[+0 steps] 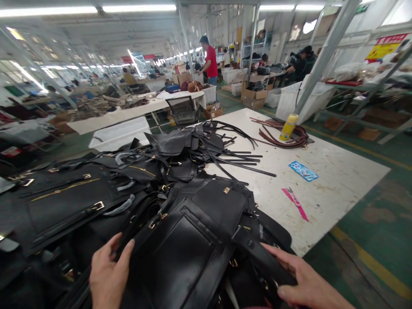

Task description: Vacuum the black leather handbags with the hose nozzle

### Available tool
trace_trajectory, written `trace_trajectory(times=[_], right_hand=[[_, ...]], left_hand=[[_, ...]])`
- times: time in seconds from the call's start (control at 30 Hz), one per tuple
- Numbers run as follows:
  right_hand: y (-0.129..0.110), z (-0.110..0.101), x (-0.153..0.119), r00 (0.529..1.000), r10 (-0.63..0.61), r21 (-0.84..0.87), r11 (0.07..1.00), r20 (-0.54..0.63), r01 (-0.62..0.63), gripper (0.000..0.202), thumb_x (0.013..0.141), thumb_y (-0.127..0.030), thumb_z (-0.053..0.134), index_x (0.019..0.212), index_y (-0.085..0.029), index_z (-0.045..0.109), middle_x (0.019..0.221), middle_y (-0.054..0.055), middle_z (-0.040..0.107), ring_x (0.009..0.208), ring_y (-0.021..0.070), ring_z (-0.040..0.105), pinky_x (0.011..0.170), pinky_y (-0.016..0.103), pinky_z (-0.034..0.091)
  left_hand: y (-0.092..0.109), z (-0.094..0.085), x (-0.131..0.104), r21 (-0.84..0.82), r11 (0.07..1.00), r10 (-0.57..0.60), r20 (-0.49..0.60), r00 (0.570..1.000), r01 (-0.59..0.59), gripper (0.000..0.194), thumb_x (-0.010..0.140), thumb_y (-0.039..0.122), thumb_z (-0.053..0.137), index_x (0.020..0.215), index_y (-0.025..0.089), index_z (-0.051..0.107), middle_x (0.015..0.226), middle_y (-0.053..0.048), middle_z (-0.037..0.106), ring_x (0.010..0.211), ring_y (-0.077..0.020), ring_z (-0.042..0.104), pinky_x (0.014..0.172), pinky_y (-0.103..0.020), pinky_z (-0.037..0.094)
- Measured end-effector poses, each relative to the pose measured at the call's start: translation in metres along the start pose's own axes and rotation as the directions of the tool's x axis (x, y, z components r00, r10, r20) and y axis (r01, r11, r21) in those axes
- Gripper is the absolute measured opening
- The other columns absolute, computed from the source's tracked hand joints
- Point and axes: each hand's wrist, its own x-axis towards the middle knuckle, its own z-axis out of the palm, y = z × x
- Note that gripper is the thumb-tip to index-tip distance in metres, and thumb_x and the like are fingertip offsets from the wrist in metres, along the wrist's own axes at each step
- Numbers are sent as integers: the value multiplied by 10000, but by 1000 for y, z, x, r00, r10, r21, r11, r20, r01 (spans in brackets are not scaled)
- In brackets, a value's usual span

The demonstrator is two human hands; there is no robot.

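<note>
**Desk:** Where is the black bag?

**Operator:** I have the black bag (189,240) at the near end of a white worktable (347,184), between the two hands, its flap showing a small gold-coloured clasp (226,190).

**Desk:** And the hands?

**Operator:** On my feed, the left hand (109,274) is at the bag's left side, thumb and fingers apart with dark material between them; I cannot tell whether it pinches. The right hand (299,274) curls around a broad black strap (265,262) at the bag's right, fingers on the far side, thumb on the near.

**Desk:** What surrounds them?

**Operator:** I see more black bags (71,193) heaped to the left, with gold-coloured zips and buckles, and thin black straps (238,161) fanned over the tabletop beyond. Farther along, a yellow bottle (289,127) stands among coiled brown straps (270,138). Nearer lie a blue packet (303,171) and a pink-handled tool (296,205), apart from each other. A co-worker in a red shirt (211,62) stands across the workshop, well away from the bag.
</note>
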Motion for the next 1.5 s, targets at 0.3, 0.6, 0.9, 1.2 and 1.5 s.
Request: trace_trajectory(times=[0.3, 0.6, 0.9, 1.2, 1.5], right_hand=[[-19, 42, 42, 997, -72, -142, 987, -1, 71, 758, 646, -150, 545, 1354, -223, 283, 1024, 33, 601, 543, 111, 511, 485, 237, 429], [-53, 120, 49, 924, -19, -238, 964, 383, 119, 757, 629, -83, 567, 1330, -257, 341, 903, -18, 634, 514, 65, 484, 432, 152, 377], [-22, 189, 90, 811, 119, -351, 930, 573, 112, 783, 562, -101, 622, 1303, -201, 389, 707, -22, 630, 389, 74, 491, 342, 163, 403], [-38, 184, 79, 869, 13, -322, 932, 494, 169, 759, 621, -126, 591, 1328, -228, 333, 855, -11, 620, 425, 46, 479, 386, 154, 397], [-16, 210, 94, 878, -61, -312, 921, 475, 233, 757, 610, -119, 599, 1313, -245, 347, 847, -19, 619, 441, 54, 496, 388, 158, 401]], left_hand=[[-58, 0, -41, -476, 716, -376, 354, 856, 511, 369, 469, 431, 719, 695, 146, 659, 709, -28, 643, 726, -195, 571, 700, -302, 446], [-62, -37, -61, -583, 454, -343, 584, 736, 674, 370, 555, 320, 718, 877, 158, 633, 672, -19, 635, 584, -140, 589, 513, -248, 460], [-74, -31, -69, -687, 319, -342, 559, 755, 653, 216, 595, 160, 680, 793, 131, 598, 634, -5, 612, 535, -101, 566, 493, -209, 460], [-80, -20, -66, -714, 239, -367, 562, 742, 658, 145, 673, 62, 579, 804, 123, 589, 635, -22, 621, 526, -99, 581, 495, -203, 472], [-68, -38, -76, -756, 210, -253, 570, 782, 620, 268, 740, 285, 559, 984, 175, 553, 773, -48, 656, 690, -150, 624, 628, -275, 486]])
